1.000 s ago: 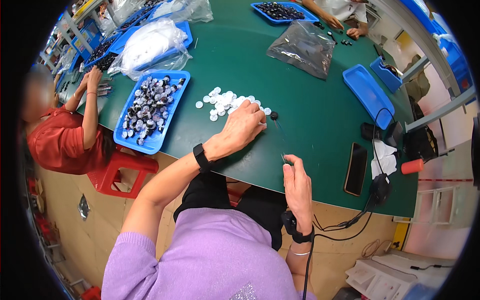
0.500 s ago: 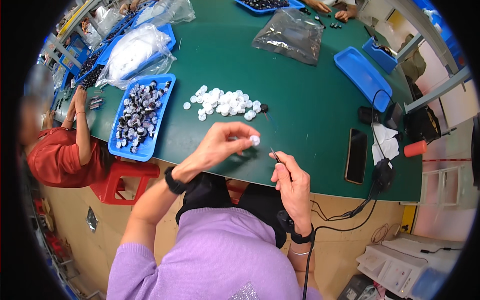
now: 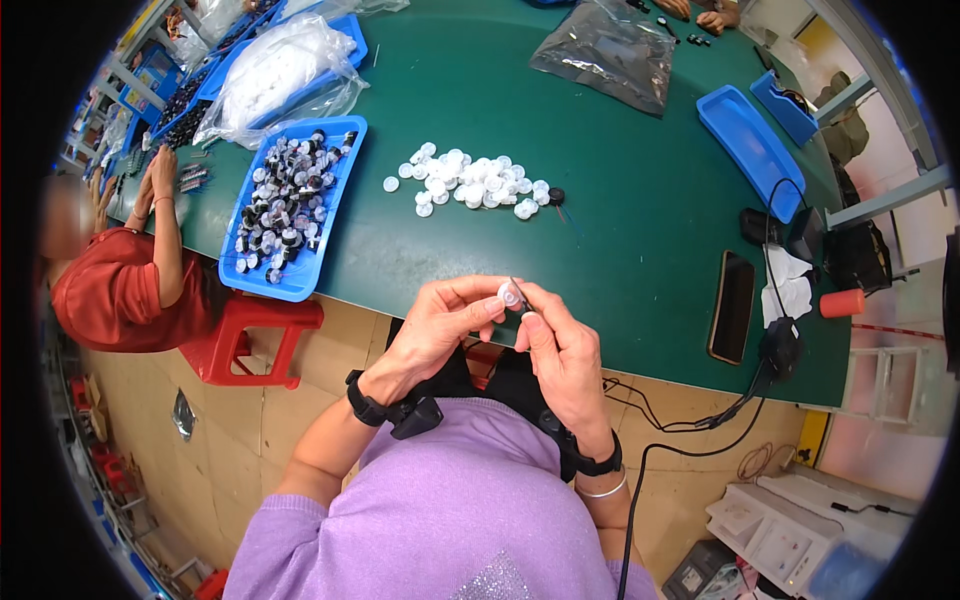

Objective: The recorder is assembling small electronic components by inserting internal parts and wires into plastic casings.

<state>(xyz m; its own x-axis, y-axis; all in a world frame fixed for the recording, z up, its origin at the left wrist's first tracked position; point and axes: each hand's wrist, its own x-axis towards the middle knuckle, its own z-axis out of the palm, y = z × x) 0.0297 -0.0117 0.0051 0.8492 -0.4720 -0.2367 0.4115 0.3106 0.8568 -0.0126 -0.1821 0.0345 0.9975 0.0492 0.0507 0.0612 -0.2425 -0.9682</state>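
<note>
My left hand (image 3: 432, 328) pinches a small white round plastic piece (image 3: 508, 295) between thumb and fingertips, just off the table's front edge. My right hand (image 3: 566, 362) grips a thin dark pointed tool that looks like tweezers (image 3: 521, 297). Its tip meets the white piece, and the two hands nearly touch. Beyond them, a loose pile of similar white round pieces (image 3: 478, 182) lies on the green table (image 3: 450, 245). At the pile's right end sits a black round part (image 3: 556, 196) with thin wires.
A blue tray (image 3: 336, 215) to the left holds many black-and-white assembled parts. At right lie a phone (image 3: 731, 307), cables, a red cylinder (image 3: 842, 303) and a blue tray (image 3: 745, 140). A grey plastic bag (image 3: 610, 55) lies far back. A co-worker in red (image 3: 125, 290) sits left.
My right hand has moved left, bringing the tool's tip from apart to against the white piece. My left hand still holds the piece, now lower in view. The whole view has shifted slightly.
</note>
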